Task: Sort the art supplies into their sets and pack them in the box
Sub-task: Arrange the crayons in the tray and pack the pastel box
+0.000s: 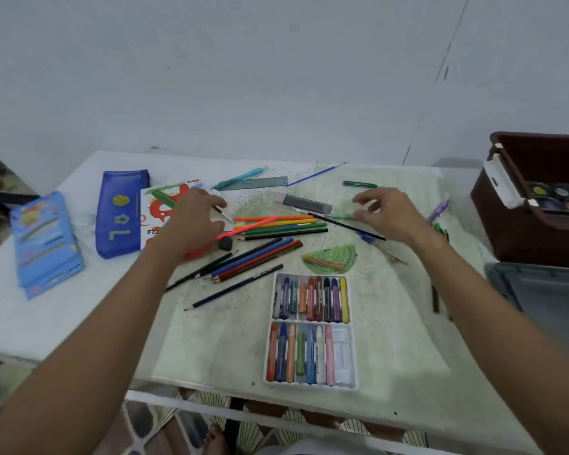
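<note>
left hand (191, 221): fingers pinch thin black-tipped brush (223, 214) | right hand (386, 211): fingers loosely spread, empty | loose coloured wooden pencils (276, 224) mid-table, dark brown plastic box (536, 205) far right | risk: reaching arms may scatter pencils

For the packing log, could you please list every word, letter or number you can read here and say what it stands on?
"L" and "&", upside down from this view: on the blue pencil case.
"ST", cut off by the left hand: on the white booklet.
Print on the light blue crayon boxes: too blurred to read.
Markings on the grey ruler: too small to read.
Lettering on the white crayon: too small to read.
</note>
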The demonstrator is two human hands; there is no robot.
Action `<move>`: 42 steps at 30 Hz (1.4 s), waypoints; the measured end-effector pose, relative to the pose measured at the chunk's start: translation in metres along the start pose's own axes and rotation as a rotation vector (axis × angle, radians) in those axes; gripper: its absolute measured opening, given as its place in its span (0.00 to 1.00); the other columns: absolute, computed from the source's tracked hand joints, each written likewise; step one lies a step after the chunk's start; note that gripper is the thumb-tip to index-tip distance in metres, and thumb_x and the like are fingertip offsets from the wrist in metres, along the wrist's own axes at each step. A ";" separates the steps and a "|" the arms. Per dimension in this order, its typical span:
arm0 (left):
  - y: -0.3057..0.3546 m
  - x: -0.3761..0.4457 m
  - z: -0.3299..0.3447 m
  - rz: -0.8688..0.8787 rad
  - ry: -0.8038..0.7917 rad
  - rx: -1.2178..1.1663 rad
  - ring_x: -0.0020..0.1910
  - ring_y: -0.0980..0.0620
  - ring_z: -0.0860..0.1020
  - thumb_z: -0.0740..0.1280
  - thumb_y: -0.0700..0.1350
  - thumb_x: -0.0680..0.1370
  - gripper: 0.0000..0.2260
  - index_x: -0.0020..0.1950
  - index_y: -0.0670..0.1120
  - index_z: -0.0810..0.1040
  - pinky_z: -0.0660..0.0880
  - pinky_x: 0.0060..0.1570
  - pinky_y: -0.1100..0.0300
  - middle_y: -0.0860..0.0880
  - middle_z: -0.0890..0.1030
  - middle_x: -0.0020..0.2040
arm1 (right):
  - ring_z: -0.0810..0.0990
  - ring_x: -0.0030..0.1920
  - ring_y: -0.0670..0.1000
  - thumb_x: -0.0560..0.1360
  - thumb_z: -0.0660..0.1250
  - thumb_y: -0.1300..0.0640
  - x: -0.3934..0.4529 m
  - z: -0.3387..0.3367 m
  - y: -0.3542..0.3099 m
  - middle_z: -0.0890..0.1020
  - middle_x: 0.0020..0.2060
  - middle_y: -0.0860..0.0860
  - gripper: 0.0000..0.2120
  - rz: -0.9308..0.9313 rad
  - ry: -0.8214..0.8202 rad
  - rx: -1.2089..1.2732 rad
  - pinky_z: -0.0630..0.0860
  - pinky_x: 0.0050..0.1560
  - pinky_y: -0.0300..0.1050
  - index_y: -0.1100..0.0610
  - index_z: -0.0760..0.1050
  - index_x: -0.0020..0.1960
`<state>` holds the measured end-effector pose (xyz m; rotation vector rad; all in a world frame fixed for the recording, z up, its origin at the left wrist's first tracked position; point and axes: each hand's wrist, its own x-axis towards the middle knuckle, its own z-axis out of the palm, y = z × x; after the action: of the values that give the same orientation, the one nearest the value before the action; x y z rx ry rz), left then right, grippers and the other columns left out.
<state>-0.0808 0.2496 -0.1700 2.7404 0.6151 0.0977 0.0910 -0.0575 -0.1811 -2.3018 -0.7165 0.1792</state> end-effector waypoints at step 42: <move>-0.073 -0.065 -0.002 -0.189 0.104 0.082 0.66 0.39 0.68 0.67 0.50 0.76 0.26 0.72 0.42 0.68 0.68 0.65 0.44 0.38 0.68 0.69 | 0.77 0.36 0.46 0.75 0.70 0.59 -0.090 0.040 -0.062 0.81 0.39 0.48 0.06 0.027 -0.126 0.267 0.74 0.43 0.41 0.51 0.80 0.50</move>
<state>-0.1695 0.2844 -0.1918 2.7518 0.9230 0.1742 -0.0243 -0.0459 -0.1760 -2.0587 -0.6803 0.4107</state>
